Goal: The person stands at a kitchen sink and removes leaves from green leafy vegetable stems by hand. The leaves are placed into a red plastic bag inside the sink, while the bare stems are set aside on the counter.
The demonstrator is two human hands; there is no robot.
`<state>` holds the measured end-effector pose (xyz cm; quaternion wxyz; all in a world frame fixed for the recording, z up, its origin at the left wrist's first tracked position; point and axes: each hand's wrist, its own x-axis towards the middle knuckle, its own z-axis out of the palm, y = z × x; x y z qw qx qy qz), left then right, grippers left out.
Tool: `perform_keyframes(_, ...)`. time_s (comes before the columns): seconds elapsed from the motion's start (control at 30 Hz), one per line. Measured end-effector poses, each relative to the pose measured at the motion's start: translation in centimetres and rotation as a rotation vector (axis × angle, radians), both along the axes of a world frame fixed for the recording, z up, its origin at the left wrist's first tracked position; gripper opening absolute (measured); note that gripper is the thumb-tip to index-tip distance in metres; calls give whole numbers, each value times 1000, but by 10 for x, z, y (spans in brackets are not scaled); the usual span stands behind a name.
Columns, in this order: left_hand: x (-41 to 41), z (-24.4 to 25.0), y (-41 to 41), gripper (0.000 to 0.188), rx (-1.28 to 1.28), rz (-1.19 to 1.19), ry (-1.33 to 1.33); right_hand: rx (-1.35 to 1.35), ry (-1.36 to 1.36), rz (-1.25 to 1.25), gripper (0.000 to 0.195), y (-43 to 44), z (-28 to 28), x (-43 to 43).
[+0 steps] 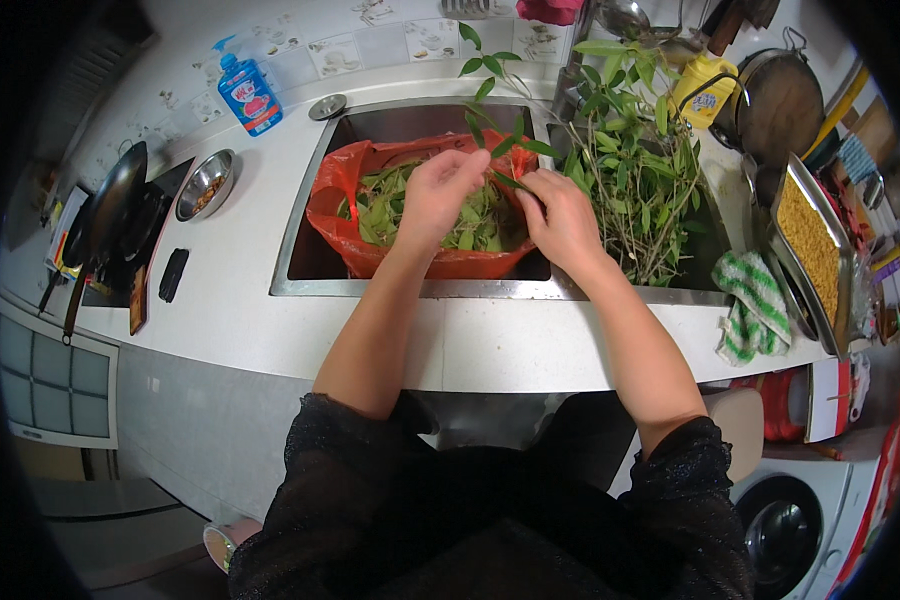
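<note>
My left hand [444, 193] is raised over the red plastic bag [337, 232], its thumb and fingertips close together; whether a leaf is pinched between them is unclear. Just to its right, my right hand [559, 214] grips a leafy green sprig [487, 124] near its lower end, and the sprig rises above both hands. The open bag sits in the left basin of the steel sink [412, 288] and holds loose green leaves [390, 202] and thin stems. A large heap of leafy branches [630, 172] fills much of the right basin, partly behind my right forearm.
Left on the counter are a blue pump bottle [249, 96], a metal bowl [205, 185], a black object [173, 275] and a wok [116, 202]. A striped cloth [754, 307], a tray of yellow grains [810, 247] and a yellow bottle [705, 91] stand right. The faucet [570, 90] rises behind.
</note>
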<state>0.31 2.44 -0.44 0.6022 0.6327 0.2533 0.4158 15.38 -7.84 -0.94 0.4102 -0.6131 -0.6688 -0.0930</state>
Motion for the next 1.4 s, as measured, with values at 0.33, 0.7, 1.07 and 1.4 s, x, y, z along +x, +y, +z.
perform_keyframes(0.33, 1, -8, 1, 13, 242, 85, 171, -80, 114, 27, 16, -4, 5, 0)
perform_keyframes(0.7, -2, -5, 2, 7, 982, 497, 373, -258, 168, 73, 10, -6, 16, -7)
perform_keyframes(1.07, -1, -7, 0, 7, 906, 358, 403, -334, 440, 132, 22, -1, 2, 8)
perform_keyframes(1.4, 4, -12, -5, 9, 642, 478, 325, -383, 597, 183, 26, 1, 1, -16)
